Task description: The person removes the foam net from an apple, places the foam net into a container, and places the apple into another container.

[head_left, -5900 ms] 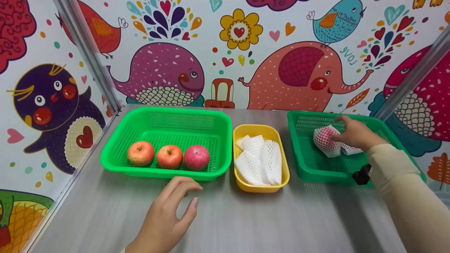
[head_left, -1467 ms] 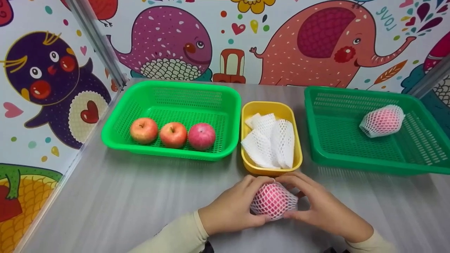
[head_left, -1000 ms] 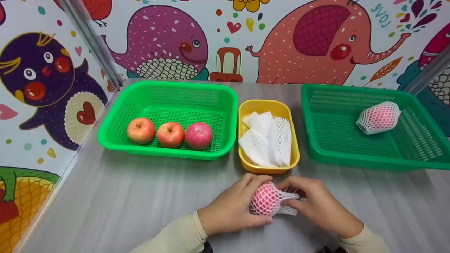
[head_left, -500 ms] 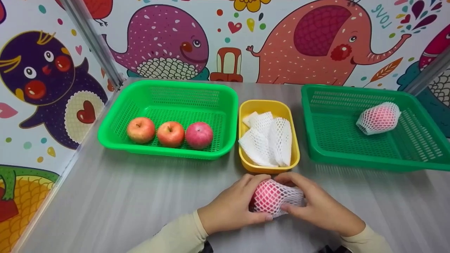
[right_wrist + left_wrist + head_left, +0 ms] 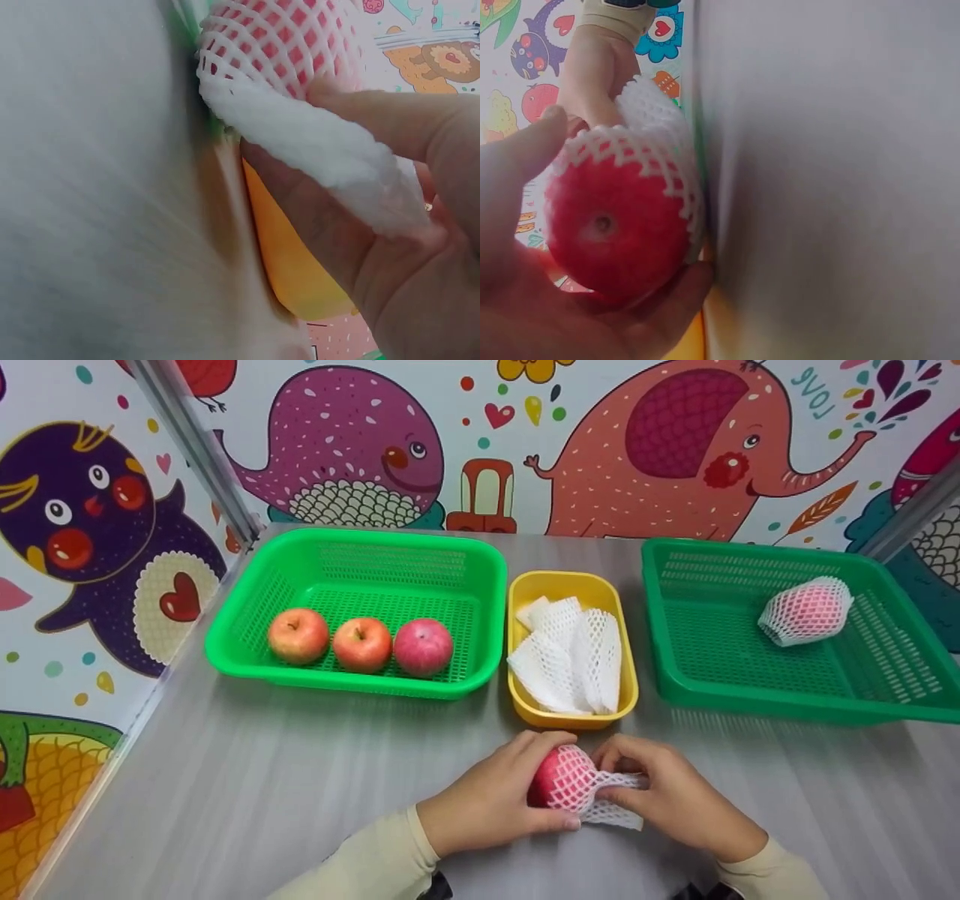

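A red apple (image 5: 619, 232) is partly covered by a white foam fruit net (image 5: 576, 784). My left hand (image 5: 487, 795) grips it from the left, fingers behind and thumb in front. Its bare end, with a small dimple, shows in the left wrist view. With thumb and fingers, my right hand (image 5: 667, 795) pinches the gathered loose end of the net, which trails to the right. In the right wrist view the net's bunched tail (image 5: 322, 142) lies between thumb and fingers. Both hands work low over the grey table (image 5: 300, 780), just in front of the yellow tub (image 5: 574, 722).
A bright green basket (image 5: 356, 682) at the left holds three bare apples (image 5: 362, 645). Several white foam nets (image 5: 551, 667) lie in the yellow tub. At the right, a darker green basket (image 5: 780, 701) contains one netted fruit (image 5: 808, 611). A patterned wall (image 5: 480, 435) stands behind.
One netted fruit has come from the right basket to the table front, where both hands hold it. The net has slid rightward, baring the apple's left end.
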{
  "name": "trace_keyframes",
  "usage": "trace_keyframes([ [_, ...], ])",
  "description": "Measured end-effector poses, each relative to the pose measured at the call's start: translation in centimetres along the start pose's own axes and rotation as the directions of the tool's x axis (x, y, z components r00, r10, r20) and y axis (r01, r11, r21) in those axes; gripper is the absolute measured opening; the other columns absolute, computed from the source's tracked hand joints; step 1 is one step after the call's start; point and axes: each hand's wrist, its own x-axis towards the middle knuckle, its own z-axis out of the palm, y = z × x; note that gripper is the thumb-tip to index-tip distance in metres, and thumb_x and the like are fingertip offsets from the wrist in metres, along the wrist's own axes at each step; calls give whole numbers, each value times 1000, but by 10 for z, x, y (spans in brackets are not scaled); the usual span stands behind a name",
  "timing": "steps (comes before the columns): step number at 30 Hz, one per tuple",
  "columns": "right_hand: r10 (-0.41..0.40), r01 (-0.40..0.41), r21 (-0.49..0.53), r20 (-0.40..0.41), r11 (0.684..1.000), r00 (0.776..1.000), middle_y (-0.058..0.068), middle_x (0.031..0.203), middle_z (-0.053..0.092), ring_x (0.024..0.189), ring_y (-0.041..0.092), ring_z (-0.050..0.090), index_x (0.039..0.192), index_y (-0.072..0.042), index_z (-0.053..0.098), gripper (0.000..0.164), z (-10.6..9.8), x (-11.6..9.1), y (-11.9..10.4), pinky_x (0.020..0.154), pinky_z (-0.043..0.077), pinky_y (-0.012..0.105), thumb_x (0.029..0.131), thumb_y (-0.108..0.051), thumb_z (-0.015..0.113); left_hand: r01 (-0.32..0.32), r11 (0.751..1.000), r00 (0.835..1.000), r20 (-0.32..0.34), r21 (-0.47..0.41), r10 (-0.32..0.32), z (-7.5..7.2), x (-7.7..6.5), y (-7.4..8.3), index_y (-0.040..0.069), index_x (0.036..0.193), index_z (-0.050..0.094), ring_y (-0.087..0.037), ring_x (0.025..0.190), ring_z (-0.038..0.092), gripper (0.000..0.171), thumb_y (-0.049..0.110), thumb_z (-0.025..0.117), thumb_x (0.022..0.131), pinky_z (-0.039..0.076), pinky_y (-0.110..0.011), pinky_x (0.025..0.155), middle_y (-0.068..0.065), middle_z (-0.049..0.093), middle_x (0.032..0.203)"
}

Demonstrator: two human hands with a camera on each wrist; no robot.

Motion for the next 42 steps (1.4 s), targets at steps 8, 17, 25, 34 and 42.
trace_keyframes([
  [8,18,-19,-29,-43,999,999,-6,96,69,88,15,65,89,-18,59,29,-2,-1,3,75,56,29,84,5,75,-5,1000,1000,13,15,5,0,-1,-1,33,156,35,-5,106,53,87,55,77,82,47,-25,93,5,47,126],
  [17,10,-16,-32,-172,999,985,-4,87,63,79,17,59,89,-18,59,31,-8,-3,0,68,51,27,82,6,76,36,999,995,-90,-18,-38,-17,-4,12,31,150,41,-8,103,54,80,57,76,83,49,-24,89,6,41,118],
  [25,21,-10,58,-186,998,982,5,90,66,81,21,61,96,-15,62,21,-11,-7,-3,69,53,28,88,-1,75,-23,994,960,-274,109,52,-92,-15,42,18,139,46,-8,115,51,67,44,78,86,54,-28,85,6,53,129],
  [34,7,4,82,-140,997,990,0,99,67,89,21,64,104,-20,66,17,-11,-9,-5,78,54,29,90,-20,77,309,919,884,-431,245,-182,-219,6,-1,28,148,45,-29,115,52,69,49,73,89,57,-51,80,-9,45,129],
  [42,-58,75,156,-106,985,993,4,110,68,99,27,63,112,-17,67,22,-12,-11,-8,86,54,29,92,-17,76,448,775,885,-342,446,-315,-284,14,-69,4,139,51,-37,101,56,62,33,72,88,52,-55,83,-19,60,118],
])
